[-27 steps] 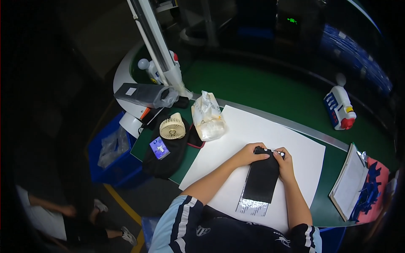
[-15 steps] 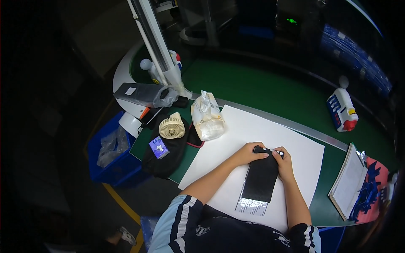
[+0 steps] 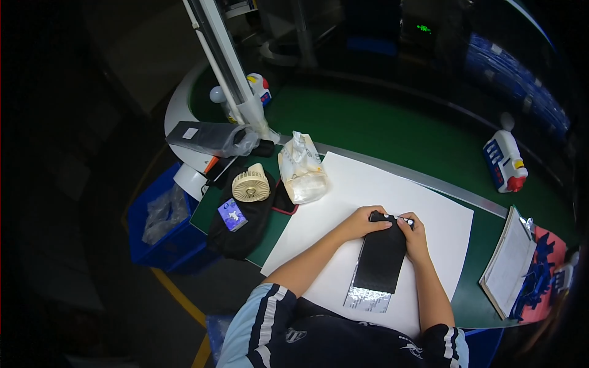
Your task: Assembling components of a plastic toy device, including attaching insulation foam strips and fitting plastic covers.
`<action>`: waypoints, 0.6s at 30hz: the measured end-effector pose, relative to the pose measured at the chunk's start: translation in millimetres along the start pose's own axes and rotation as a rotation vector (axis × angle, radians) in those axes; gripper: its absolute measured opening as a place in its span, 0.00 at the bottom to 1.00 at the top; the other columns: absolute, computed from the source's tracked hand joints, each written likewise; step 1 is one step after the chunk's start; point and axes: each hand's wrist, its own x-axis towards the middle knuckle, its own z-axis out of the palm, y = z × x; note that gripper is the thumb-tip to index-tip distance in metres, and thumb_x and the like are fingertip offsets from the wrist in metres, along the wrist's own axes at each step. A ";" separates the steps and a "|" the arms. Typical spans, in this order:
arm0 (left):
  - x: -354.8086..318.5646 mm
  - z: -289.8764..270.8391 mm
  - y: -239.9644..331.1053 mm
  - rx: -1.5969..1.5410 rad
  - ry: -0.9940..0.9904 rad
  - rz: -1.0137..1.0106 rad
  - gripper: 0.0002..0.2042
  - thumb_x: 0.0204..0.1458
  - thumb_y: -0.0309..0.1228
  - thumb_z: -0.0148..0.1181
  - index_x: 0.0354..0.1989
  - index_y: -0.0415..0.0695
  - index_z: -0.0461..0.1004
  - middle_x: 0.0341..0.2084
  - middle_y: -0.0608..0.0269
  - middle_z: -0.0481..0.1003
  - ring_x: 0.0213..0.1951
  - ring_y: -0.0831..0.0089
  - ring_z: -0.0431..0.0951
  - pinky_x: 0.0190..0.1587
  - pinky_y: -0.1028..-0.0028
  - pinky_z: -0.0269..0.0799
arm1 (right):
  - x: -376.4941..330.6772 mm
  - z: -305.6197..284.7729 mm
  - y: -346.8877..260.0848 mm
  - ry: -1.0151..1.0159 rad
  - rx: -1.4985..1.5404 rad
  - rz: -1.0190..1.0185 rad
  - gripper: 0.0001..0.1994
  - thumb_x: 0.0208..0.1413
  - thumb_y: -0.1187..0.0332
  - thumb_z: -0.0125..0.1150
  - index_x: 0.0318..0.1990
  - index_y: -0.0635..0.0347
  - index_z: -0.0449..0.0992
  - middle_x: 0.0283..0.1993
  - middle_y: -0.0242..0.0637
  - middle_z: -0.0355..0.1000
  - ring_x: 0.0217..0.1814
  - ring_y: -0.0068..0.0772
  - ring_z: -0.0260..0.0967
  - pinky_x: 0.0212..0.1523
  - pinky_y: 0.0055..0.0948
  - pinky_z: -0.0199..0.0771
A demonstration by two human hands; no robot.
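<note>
My left hand (image 3: 363, 224) and my right hand (image 3: 414, 238) both pinch the far end of a flat black rectangular piece (image 3: 380, 264), thumbs on top. Small white spots show along that end, beside my thumbs; what they are I cannot make out. The piece hangs or lies over a shiny clear-silver plastic bag (image 3: 368, 301), whose near end with faint print sticks out beyond it. Whether the piece is inside the bag or on top of it, I cannot tell. Beneath everything is a large white sheet (image 3: 359, 181) on the green table.
To the left are a tissue pack (image 3: 302, 178), a cream handheld fan (image 3: 251, 186), a purple box (image 3: 232, 214) on a black bag, and a blue bin (image 3: 162, 251). White bottles (image 3: 507, 161) stand on the green belt (image 3: 362, 132) beyond a metal rail. A clipboard (image 3: 508, 267) lies right.
The white bottles on the green belt have shifted a little to the right. Both hands keep their grip on the black piece in almost the same place.
</note>
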 end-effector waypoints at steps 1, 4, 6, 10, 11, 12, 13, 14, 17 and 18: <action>0.4 0.1 0.0 0.007 0.003 0.024 0.11 0.46 0.35 0.61 0.28 0.41 0.70 0.19 0.70 0.68 0.25 0.83 0.65 0.29 0.81 0.62 | -0.8 1.1 -2.1 0.011 0.002 0.005 0.07 0.53 0.67 0.55 0.33 0.61 0.68 0.25 0.27 0.65 0.27 0.14 0.59 0.29 0.14 0.60; 0.7 0.5 -0.2 0.027 -0.004 0.009 0.08 0.46 0.31 0.61 0.30 0.41 0.71 0.21 0.73 0.69 0.27 0.86 0.66 0.29 0.84 0.62 | -1.6 -1.1 -1.2 0.024 -0.010 0.013 0.07 0.52 0.68 0.56 0.33 0.61 0.69 0.26 0.27 0.65 0.28 0.15 0.59 0.30 0.15 0.61; 1.7 -2.6 -6.1 0.030 0.009 -0.002 0.08 0.45 0.31 0.62 0.30 0.41 0.71 0.21 0.72 0.69 0.27 0.86 0.66 0.29 0.84 0.62 | 4.3 -2.5 8.5 0.019 -0.035 -0.017 0.07 0.52 0.68 0.56 0.32 0.61 0.69 0.26 0.27 0.65 0.28 0.15 0.59 0.30 0.15 0.61; 3.0 1.1 -1.5 -0.065 0.014 -0.078 0.09 0.44 0.31 0.63 0.30 0.42 0.72 0.23 0.71 0.71 0.28 0.85 0.68 0.31 0.84 0.64 | 6.8 -11.1 11.7 -0.025 -0.134 -0.065 0.10 0.46 0.70 0.60 0.35 0.60 0.68 0.30 0.30 0.65 0.34 0.19 0.62 0.36 0.18 0.64; 2.5 -0.4 1.6 -0.045 0.017 -0.074 0.08 0.45 0.32 0.62 0.30 0.42 0.72 0.23 0.71 0.71 0.28 0.85 0.68 0.31 0.84 0.64 | 5.9 -9.1 5.5 -0.044 -0.149 -0.069 0.12 0.44 0.71 0.62 0.36 0.60 0.68 0.31 0.30 0.65 0.36 0.20 0.62 0.38 0.19 0.63; 1.4 -1.4 5.4 -0.037 0.032 -0.070 0.08 0.45 0.31 0.62 0.29 0.41 0.72 0.23 0.71 0.71 0.28 0.85 0.68 0.31 0.84 0.64 | 5.3 -6.0 -1.8 -0.067 -0.162 -0.079 0.14 0.42 0.71 0.64 0.36 0.60 0.68 0.32 0.30 0.65 0.37 0.21 0.62 0.40 0.19 0.63; 1.7 -2.3 5.8 -0.026 0.035 -0.077 0.08 0.45 0.31 0.62 0.29 0.41 0.72 0.23 0.71 0.71 0.28 0.84 0.68 0.31 0.83 0.64 | 4.8 -4.6 -6.4 -0.091 -0.081 -0.043 0.14 0.41 0.72 0.64 0.37 0.59 0.68 0.33 0.31 0.65 0.38 0.21 0.62 0.40 0.19 0.64; 2.8 -2.9 6.6 -0.013 0.041 -0.082 0.08 0.45 0.31 0.62 0.29 0.41 0.72 0.23 0.70 0.71 0.28 0.84 0.68 0.31 0.83 0.64 | 5.1 -4.6 -9.1 -0.116 0.001 -0.011 0.15 0.40 0.72 0.64 0.38 0.59 0.68 0.33 0.31 0.65 0.38 0.21 0.62 0.41 0.18 0.64; 3.2 0.0 10.3 -0.015 0.025 -0.093 0.07 0.46 0.30 0.60 0.30 0.40 0.72 0.23 0.70 0.71 0.27 0.84 0.68 0.31 0.84 0.63 | 4.5 -6.9 -7.7 -0.126 0.061 0.023 0.14 0.42 0.74 0.63 0.38 0.59 0.68 0.34 0.32 0.66 0.37 0.21 0.64 0.39 0.19 0.67; 3.0 0.5 11.5 -0.009 0.025 -0.098 0.07 0.46 0.30 0.60 0.29 0.40 0.72 0.23 0.70 0.71 0.27 0.84 0.68 0.31 0.84 0.63 | 5.0 -8.5 -4.0 -0.123 0.052 0.001 0.13 0.44 0.74 0.62 0.39 0.60 0.69 0.34 0.32 0.67 0.36 0.22 0.65 0.39 0.19 0.67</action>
